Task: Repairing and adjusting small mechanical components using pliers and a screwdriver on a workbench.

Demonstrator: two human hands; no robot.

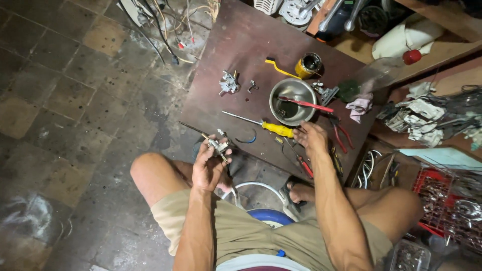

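Small metal valve part point(218, 146) gripped in left hand point(208, 168); right hand point(312, 138) open, empty; steel bowl point(279, 95) holds red-handled tool point(305, 104).

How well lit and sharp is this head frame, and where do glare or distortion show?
Head view: light falls mostly on the brown table; the floor at left is dim. Glare sits on the steel bowl rim. The left hand with its small metal part reads fairly sharp; the right hand too. Wide-angle bending shows at edges.
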